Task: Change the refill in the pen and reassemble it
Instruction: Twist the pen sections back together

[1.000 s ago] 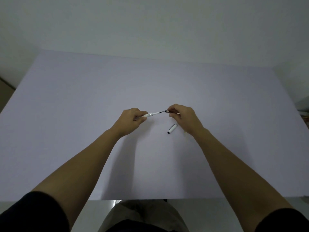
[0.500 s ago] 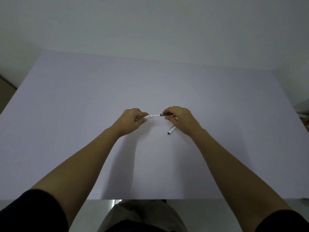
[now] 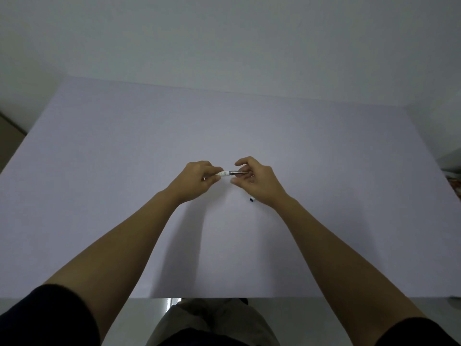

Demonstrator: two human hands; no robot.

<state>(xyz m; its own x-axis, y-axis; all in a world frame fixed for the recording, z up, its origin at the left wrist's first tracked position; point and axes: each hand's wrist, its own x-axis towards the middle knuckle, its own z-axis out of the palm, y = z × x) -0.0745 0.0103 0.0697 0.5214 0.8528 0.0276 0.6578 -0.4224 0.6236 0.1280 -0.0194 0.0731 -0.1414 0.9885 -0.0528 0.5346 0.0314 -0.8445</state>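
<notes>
My left hand (image 3: 199, 177) pinches the white pen barrel (image 3: 223, 173) above the middle of the table and holds it level, pointing right. A dark tip section (image 3: 237, 172) now sits on the barrel's right end. My right hand (image 3: 257, 182) is around that tip with its fingers spread apart, thumb above and fingers below; I cannot tell if any finger still touches it. The white pen cap (image 3: 252, 199) lies on the table under my right wrist, only its dark open end showing.
The pale lilac table (image 3: 124, 196) reaches a white wall at the back. Its near edge is at my lap. Some clutter shows at the far right edge (image 3: 455, 182).
My right hand slid the dark tip section leftward along the refill until it met the white barrel, then spread its fingers. The exposed refill no longer shows. My wrist now covers most of the cap.
</notes>
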